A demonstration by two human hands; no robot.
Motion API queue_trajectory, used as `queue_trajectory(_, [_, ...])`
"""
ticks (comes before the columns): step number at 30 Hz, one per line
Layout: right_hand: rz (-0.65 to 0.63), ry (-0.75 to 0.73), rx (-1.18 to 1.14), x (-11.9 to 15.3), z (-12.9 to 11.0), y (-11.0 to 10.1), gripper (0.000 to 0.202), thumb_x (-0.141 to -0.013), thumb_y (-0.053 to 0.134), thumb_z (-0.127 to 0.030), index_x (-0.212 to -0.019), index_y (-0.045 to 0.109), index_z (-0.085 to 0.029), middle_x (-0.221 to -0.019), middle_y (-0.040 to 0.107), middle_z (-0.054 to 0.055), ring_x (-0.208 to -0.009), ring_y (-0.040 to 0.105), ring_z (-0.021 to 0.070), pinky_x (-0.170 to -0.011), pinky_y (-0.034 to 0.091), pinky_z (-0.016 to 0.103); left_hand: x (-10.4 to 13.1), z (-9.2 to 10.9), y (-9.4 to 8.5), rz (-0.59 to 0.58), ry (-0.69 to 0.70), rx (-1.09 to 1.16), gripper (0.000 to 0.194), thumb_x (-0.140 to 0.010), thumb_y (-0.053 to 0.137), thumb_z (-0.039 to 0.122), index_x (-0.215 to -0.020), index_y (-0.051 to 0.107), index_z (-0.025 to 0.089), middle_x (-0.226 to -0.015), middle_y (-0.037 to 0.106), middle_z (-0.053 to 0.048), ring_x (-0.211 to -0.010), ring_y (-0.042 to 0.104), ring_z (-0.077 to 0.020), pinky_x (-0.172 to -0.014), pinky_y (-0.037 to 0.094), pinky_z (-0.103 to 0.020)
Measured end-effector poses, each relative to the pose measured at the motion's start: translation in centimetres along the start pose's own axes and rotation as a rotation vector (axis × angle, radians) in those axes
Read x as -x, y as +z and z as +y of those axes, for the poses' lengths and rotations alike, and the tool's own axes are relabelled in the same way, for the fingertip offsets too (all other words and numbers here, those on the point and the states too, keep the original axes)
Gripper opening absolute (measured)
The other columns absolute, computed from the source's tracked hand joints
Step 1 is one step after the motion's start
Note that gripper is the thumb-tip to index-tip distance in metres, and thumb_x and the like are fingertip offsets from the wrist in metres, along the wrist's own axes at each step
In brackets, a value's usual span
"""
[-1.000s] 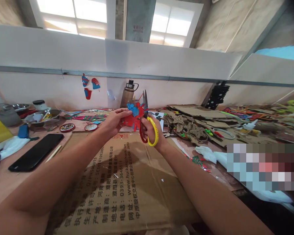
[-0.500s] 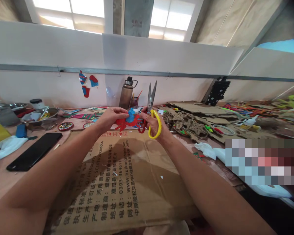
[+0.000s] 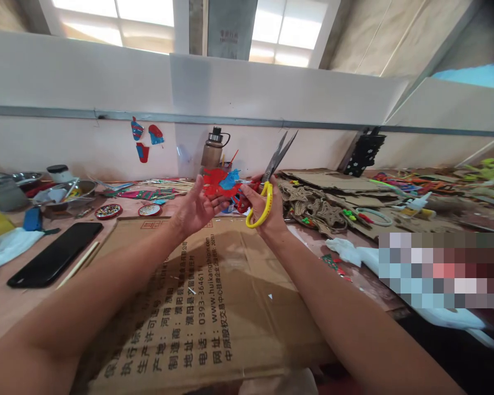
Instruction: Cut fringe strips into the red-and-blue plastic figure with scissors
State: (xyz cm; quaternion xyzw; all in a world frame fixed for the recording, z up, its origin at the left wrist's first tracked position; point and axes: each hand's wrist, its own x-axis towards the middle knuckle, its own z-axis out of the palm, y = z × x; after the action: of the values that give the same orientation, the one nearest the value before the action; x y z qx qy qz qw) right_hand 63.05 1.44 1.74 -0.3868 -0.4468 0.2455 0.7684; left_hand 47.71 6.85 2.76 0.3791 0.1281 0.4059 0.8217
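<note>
A flat red and blue painted cutout [image 3: 218, 182] hovers over the cardboard's far edge. My right hand [image 3: 269, 214] pinches its right end between thumb and fingers. The same hand keeps hold of scissors [image 3: 276, 159] with yellow handle loops; their blades point up, slightly apart. My left hand [image 3: 195, 207] is turned palm up just below and left of the cutout, fingers spread. Whether those fingers touch the cutout's underside I cannot tell. Below both forearms lies a flattened cardboard sheet [image 3: 214, 329] with printed lettering and small white scraps.
Left are a black phone [image 3: 55, 255], a wooden stick [image 3: 78, 265] and round bead dishes [image 3: 108, 211]. A bottle [image 3: 211, 151] stands at the back wall, where painted pieces [image 3: 142, 152] hang. To the right lie braided star shapes [image 3: 331, 211], cardboard pieces and a crumpled tissue [image 3: 346, 251].
My left hand has let go of the cutout and turned palm up. The cutout has flipped round, its blue part now on the right. The scissors have tilted rightward.
</note>
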Motion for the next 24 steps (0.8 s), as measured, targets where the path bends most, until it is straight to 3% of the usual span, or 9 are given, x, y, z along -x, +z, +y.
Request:
queue_trajectory(7, [0.081,-0.075,0.021,-0.1,-0.2,-0.2,0.051,-0.07,0.08,-0.04,-0.097,0.039,-0.028,-0.072,0.054,-0.009,-0.045,0.049,0.0072,-0.04,0.043,0.022,0.9,-1.7,1.0,-0.037,0.11,0.065,0.065,-0.075,0.071,0.072,-0.106,0.07,0.015,-0.105,0.076,-0.014,-0.109,0.07,-0.0267,-0.094,0.056,-0.036])
queue_trajectory(9, [0.101,-0.08,0.016,0.2,-0.2,0.0,0.05,-0.071,0.079,-0.039,-0.097,0.038,-0.028,-0.074,0.055,-0.009,-0.046,0.049,0.0067,-0.041,0.042,0.021,0.9,-2.0,1.3,-0.037,0.119,0.035,0.054,-0.075,0.078,0.061,-0.104,0.071,0.016,-0.106,0.076,-0.012,-0.105,0.071,-0.0241,-0.09,0.056,-0.033])
queue_trajectory(11, [0.097,-0.064,0.019,0.6,-0.2,0.4,0.05,-0.071,0.079,-0.04,-0.097,0.039,-0.027,-0.074,0.055,-0.009,-0.047,0.05,0.0069,-0.042,0.043,0.021,0.9,-2.4,1.5,-0.011,0.116,-0.021,0.036,-0.074,0.086,0.039,-0.097,0.071,0.016,-0.099,0.077,-0.008,-0.092,0.072,-0.019,-0.082,0.057,-0.028])
queue_trajectory(14, [0.019,-0.014,0.026,1.5,-0.5,1.1,0.05,-0.071,0.081,-0.041,-0.097,0.041,-0.027,-0.072,0.055,-0.009,-0.049,0.052,0.0081,-0.043,0.045,0.022,0.9,-2.7,1.6,0.05,0.115,-0.071,0.021,-0.073,0.085,0.02,-0.086,0.071,0.013,-0.085,0.076,-0.004,-0.072,0.07,-0.0135,-0.067,0.055,-0.024])
queue_trajectory(20, [-0.118,0.052,0.021,2.0,-1.3,1.6,0.046,-0.078,0.075,-0.056,-0.093,0.044,-0.026,-0.061,0.047,-0.01,-0.045,0.044,0.0082,-0.039,0.037,0.022,0.6,-0.7,1.5,0.167,0.157,-0.063,0.009,-0.08,0.077,0.017,-0.08,0.069,0.013,-0.069,0.071,-0.001,-0.06,0.066,-0.0098,-0.063,0.054,-0.021])
queue_trajectory(24, [-0.282,0.057,0.114,2.0,-1.2,1.7,0.048,-0.079,0.072,-0.064,-0.094,0.047,-0.025,-0.064,0.045,-0.008,-0.049,0.04,0.009,-0.043,0.034,0.024,0.4,1.1,1.6,0.131,0.235,-0.101,0.009,-0.081,0.076,0.019,-0.082,0.07,0.014,-0.069,0.07,0.0,-0.06,0.066,-0.0091,-0.063,0.053,-0.021])
